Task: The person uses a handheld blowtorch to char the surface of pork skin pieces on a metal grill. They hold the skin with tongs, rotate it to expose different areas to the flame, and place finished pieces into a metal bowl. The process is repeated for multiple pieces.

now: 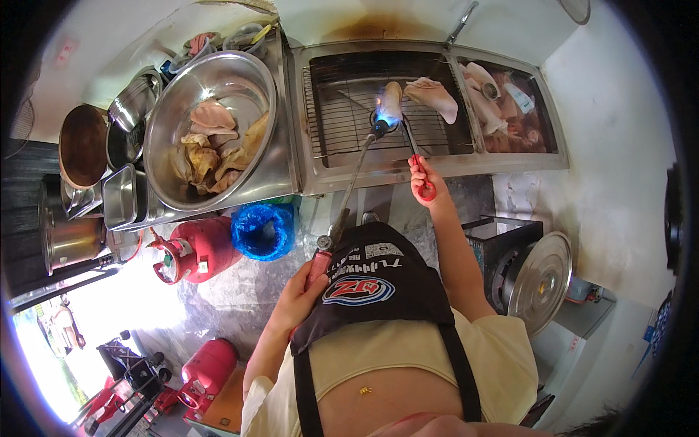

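My left hand (299, 297) grips the pink handle of a long gas torch (352, 188). Blue flame from the torch head (379, 129) plays on the lower end of a pale, browned piece of meat (390, 98), seemingly a pig's ear seen edge-on. In my right hand (430, 181) are red-handled metal tongs (410, 136), their tips at that piece's lower right side. Beside it a second, paler pig's ear (432, 97) lies on the wire rack (338, 125) over the left sink basin (318, 155). The tong tips are partly hidden.
A big steel bowl (262, 71) of singed ears stands left of the sink. The right basin (551, 117) holds raw meat. Below the counter are a red gas cylinder (210, 248) and a blue-lined bin (248, 240). At right stands a lidded pot (540, 284).
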The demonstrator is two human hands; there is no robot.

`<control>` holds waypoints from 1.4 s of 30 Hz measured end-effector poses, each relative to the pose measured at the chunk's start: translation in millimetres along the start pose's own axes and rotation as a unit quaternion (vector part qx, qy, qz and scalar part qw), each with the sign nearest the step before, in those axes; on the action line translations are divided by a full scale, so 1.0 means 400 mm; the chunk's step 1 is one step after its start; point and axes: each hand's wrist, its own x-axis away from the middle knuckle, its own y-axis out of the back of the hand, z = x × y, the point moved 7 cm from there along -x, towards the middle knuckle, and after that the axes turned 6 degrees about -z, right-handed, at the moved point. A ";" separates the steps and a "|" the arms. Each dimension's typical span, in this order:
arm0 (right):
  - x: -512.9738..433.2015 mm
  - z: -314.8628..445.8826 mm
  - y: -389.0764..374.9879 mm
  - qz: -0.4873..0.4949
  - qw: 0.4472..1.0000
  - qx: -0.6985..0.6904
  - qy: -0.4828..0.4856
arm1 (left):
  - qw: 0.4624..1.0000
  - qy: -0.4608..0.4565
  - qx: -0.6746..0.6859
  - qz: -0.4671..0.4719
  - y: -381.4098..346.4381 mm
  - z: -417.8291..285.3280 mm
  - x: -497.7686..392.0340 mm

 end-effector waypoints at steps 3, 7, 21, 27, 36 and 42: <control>-0.001 0.007 0.009 -0.052 0.991 0.108 0.061 | 1.000 0.008 -0.003 0.005 0.003 -0.008 0.009; 0.010 0.013 0.020 -0.131 0.965 0.203 0.105 | 1.000 0.005 0.002 0.004 0.003 -0.011 0.011; 0.061 0.039 0.018 -0.205 0.877 0.385 0.201 | 1.000 0.005 0.028 0.006 0.004 0.003 0.014; 0.092 0.029 0.021 -0.228 0.872 0.385 0.202 | 0.998 0.025 0.054 0.007 0.005 0.006 0.011; 0.098 -0.013 0.008 -0.236 0.863 0.406 0.188 | 0.989 0.070 0.129 0.008 0.035 0.018 -0.015; 0.067 0.030 -0.014 -0.280 0.800 0.483 0.220 | 0.986 0.069 0.153 0.020 0.049 0.018 -0.040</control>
